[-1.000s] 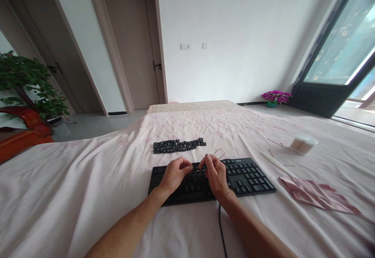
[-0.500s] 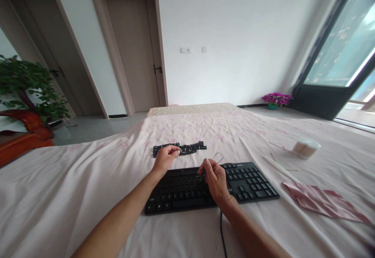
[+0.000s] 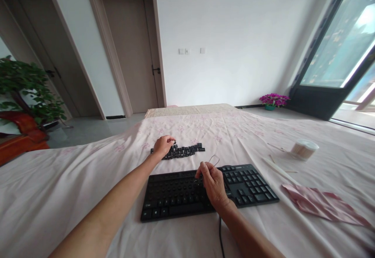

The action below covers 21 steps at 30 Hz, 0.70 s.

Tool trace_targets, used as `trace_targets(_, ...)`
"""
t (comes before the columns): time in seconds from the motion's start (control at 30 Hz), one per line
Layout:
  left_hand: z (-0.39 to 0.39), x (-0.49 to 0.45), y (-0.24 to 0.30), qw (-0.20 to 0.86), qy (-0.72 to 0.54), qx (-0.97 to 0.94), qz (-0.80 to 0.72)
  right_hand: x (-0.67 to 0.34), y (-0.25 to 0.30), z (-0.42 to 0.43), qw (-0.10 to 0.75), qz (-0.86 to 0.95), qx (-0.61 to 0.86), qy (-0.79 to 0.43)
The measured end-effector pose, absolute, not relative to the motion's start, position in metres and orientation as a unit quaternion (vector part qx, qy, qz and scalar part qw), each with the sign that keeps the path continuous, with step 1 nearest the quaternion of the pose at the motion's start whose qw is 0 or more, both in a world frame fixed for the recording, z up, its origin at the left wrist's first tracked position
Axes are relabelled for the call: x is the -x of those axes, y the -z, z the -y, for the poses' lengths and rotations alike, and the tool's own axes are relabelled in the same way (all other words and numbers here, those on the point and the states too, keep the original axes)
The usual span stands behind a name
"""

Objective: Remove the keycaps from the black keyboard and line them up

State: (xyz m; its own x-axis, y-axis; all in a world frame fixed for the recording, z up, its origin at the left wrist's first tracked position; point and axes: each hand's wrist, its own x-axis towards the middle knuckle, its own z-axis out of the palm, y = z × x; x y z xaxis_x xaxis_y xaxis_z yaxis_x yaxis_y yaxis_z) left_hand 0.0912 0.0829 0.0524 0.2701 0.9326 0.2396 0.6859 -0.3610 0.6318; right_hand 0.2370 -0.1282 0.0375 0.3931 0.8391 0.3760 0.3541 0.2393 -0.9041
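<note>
A black keyboard (image 3: 181,210) lies on the cloth in front of me, many of its left and middle keys taken off. Beyond it sits a cluster of loose keycaps (image 3: 184,152). My left hand (image 3: 164,147) is over the left part of that cluster, thumb and fingers pinched on a small dark keycap (image 3: 175,142). Above the middle of the keyboard, my right hand (image 3: 213,182) is closed round a wire keycap puller (image 3: 215,159), whose bent loop sticks out past the fingers. The puller's other end is mostly hidden by the hand.
To the right stand a clear tub of cotton swabs (image 3: 304,149) and a folded pink cloth (image 3: 325,205); a few loose swabs (image 3: 277,147) lie near the tub. The keyboard cable (image 3: 220,236) runs toward me. Creased pale cloth (image 3: 117,187) covers the surface.
My left hand has moved away from me and slightly left, from the near side of the keycap cluster to above it. My right hand stays over the keyboard with the puller.
</note>
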Motion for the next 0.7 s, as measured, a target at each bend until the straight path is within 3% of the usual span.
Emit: trace_targets(0.7, -0.093, -0.118, -0.034, 0.156, -0.219, -0.781, -0.563, -0.237, -0.039, 0.127, 0.580, 0.529, 0.587, -0.197)
